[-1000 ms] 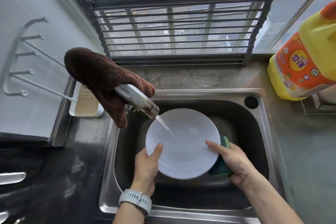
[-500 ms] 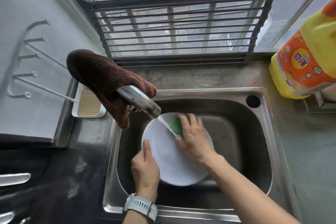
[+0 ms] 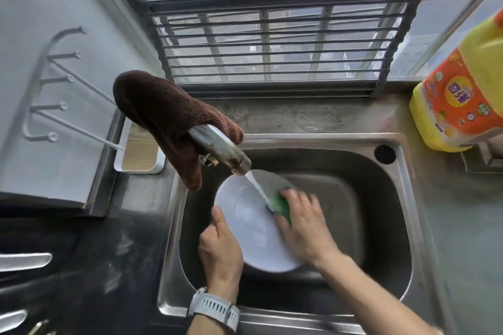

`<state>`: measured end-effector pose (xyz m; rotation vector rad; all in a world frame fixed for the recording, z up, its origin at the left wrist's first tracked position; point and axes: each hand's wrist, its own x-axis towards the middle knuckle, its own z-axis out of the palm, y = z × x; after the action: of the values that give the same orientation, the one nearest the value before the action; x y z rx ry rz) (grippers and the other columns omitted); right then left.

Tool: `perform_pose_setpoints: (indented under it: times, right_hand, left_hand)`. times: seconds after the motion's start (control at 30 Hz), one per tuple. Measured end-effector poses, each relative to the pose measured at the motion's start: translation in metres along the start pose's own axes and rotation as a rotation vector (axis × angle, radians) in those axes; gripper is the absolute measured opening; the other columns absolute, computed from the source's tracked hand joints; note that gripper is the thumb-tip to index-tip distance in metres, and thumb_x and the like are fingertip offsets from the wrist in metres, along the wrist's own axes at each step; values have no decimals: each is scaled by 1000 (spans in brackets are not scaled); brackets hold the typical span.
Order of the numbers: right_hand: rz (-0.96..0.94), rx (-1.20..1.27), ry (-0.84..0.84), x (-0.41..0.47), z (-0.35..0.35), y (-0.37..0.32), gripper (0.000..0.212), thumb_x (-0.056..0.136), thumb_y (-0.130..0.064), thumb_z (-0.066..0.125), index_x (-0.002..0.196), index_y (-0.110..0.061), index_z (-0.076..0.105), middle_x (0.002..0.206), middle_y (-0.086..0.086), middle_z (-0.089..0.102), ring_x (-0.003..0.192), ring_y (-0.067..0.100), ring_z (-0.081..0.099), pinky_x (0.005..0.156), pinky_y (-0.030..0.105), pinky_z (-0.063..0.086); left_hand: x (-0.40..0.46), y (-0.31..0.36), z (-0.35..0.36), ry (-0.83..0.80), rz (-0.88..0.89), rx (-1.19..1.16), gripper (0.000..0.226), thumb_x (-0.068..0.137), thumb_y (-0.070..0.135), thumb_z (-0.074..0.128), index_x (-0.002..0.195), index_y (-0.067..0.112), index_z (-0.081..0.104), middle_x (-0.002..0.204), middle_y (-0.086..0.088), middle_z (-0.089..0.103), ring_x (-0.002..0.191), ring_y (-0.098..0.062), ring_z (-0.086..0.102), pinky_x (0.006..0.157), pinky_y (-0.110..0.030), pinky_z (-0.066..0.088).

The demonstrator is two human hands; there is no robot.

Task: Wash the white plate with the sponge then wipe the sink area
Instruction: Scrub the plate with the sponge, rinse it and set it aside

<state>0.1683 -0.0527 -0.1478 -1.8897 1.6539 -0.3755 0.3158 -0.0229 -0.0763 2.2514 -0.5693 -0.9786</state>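
Left grip (image 3: 220,250) pinching white plate (image 3: 251,223) rim, right grip (image 3: 304,223) pressing sponge (image 3: 280,204) onto it

White plate (image 3: 250,228), green sponge (image 3: 280,205), brown cloth (image 3: 166,117)

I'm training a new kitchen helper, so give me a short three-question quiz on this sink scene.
1. True or false: water from the faucet lands on the white plate.
2. Which hand presses the green sponge?
3. The brown cloth is: A) in the sink B) draped over the faucet C) on the detergent bottle

Key: 1 true; 2 right hand, while the left hand grips the rim; 3 B.
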Motion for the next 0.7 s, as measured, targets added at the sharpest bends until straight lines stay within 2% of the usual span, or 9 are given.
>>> perform_pose_setpoints:
  times: [0.07, 0.17, 0.27, 0.37, 0.43, 0.53, 0.6, 0.63, 0.7]
  right_hand:
    - [-86, 52, -36, -30, 9, -17, 47, 94, -39, 47, 135, -16, 48, 125, 8, 60, 103, 34, 56, 96, 38, 37]
    - [-97, 52, -123, -10, 18, -44, 55, 98, -43, 34, 150, -23, 37, 132, 12, 52, 107, 34, 49, 97, 45, 42]
    - [106, 39, -179, 22, 7, -46, 59, 96, -55, 39, 152, -37, 28, 132, 14, 43, 118, 36, 45, 104, 46, 39]
    - [372, 172, -283, 18, -7, -38, 65, 80, -72, 54, 133, -34, 46, 127, 11, 46, 117, 34, 51, 102, 42, 44]
    - [427, 270, -343, 11, -9, -44, 57, 79, -67, 59, 118, -27, 50, 121, 9, 48, 112, 31, 53, 97, 41, 46]
    - [443, 471, -312, 19, -8, -56, 51, 90, -56, 53, 127, -22, 49, 126, 9, 50, 117, 27, 51, 94, 37, 41]
    - [453, 499, -262, 30, -6, -61, 48, 95, -51, 46, 130, -17, 50, 126, 9, 56, 117, 29, 53, 87, 35, 39]
    - [473, 513, -221, 32, -6, -61, 45, 95, -51, 42, 123, -17, 54, 121, 10, 60, 114, 32, 55, 86, 37, 42]
    - [528, 558, -104, 35, -4, -56, 38, 88, -54, 35, 90, -23, 56, 105, 15, 68, 103, 39, 62, 85, 49, 50]
  left_hand:
    - [-4, 5, 3, 1, 24, 45, 67, 102, 57, 27, 98, 9, 72, 102, -19, 73, 91, -34, 67, 84, -40, 54]
    - [-16, 5, 6, -30, 62, 96, 65, 105, 51, 28, 110, 3, 73, 112, -24, 72, 109, -43, 64, 87, -39, 50]
    - [-22, 3, 1, -28, 72, 118, 65, 105, 49, 27, 109, 2, 72, 108, -21, 72, 103, -41, 63, 84, -38, 47]
    - [-20, 5, -5, 8, 99, 121, 65, 104, 52, 27, 85, 9, 71, 96, -19, 72, 82, -35, 57, 75, -37, 44]
    - [-17, 5, -8, 25, 121, 145, 64, 103, 54, 26, 78, 12, 67, 95, -20, 73, 87, -41, 61, 76, -40, 47]
    - [-12, 6, -9, 52, 143, 177, 65, 104, 53, 26, 97, 8, 73, 102, -21, 73, 100, -46, 63, 77, -40, 46]
    - [-11, 8, -11, 55, 150, 176, 65, 105, 51, 26, 102, 6, 73, 101, -20, 73, 99, -44, 64, 75, -38, 43]
    - [-12, 9, -11, 48, 159, 175, 65, 105, 51, 26, 98, 6, 72, 95, -18, 73, 94, -42, 64, 74, -38, 43]
    - [-15, 11, -12, 35, 165, 166, 63, 104, 51, 25, 80, 11, 67, 75, -6, 68, 77, -33, 62, 70, -37, 42]
